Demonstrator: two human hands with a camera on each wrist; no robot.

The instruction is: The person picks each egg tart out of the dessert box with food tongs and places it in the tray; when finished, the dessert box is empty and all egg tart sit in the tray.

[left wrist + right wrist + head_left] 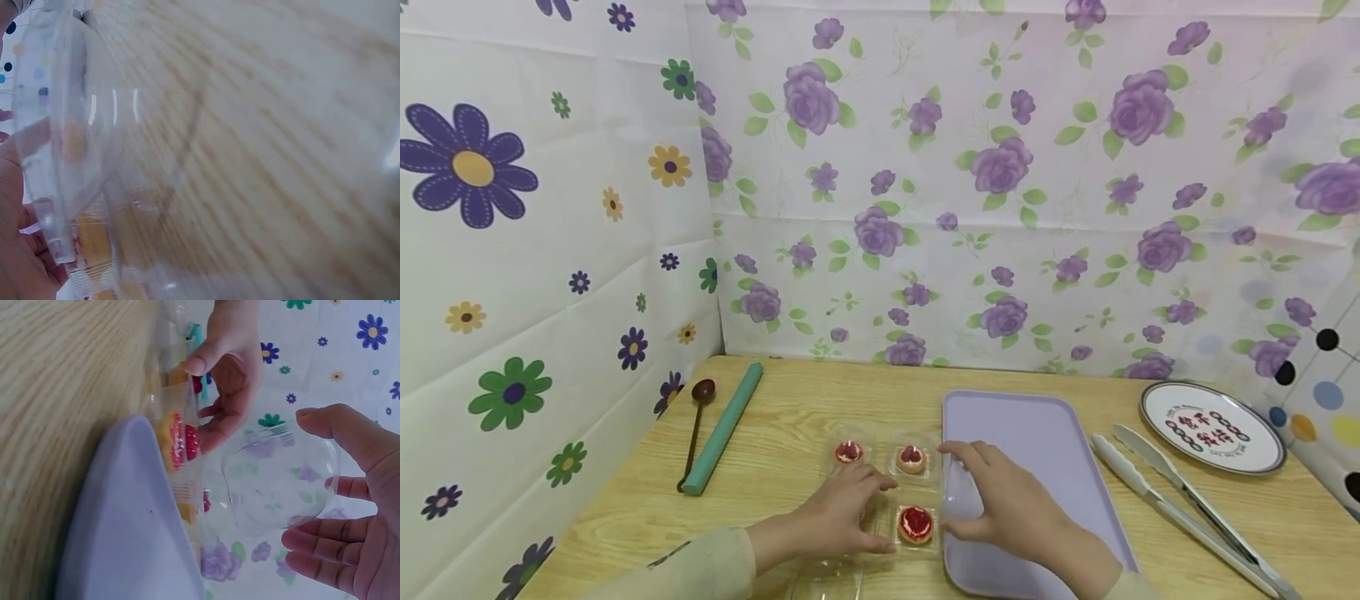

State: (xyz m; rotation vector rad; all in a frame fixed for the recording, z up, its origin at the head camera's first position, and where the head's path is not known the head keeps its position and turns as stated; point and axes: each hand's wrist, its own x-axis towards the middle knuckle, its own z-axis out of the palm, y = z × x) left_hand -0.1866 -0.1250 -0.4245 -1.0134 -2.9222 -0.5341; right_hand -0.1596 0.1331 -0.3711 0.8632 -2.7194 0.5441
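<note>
Lid (281,481) was pinched at its rim by the right hand (1018,508) near the tarts (915,525), likely to keep them unsmudged; whether anything was gripped by the left hand (831,518) could not be told.

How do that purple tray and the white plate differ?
The tray is rectangular with rounded corners; the plate is round. The tray looks plain lavender, while the plate is white with a dark rim and red printing. The tray is also longer than the plate. Both rest on the table.
</note>
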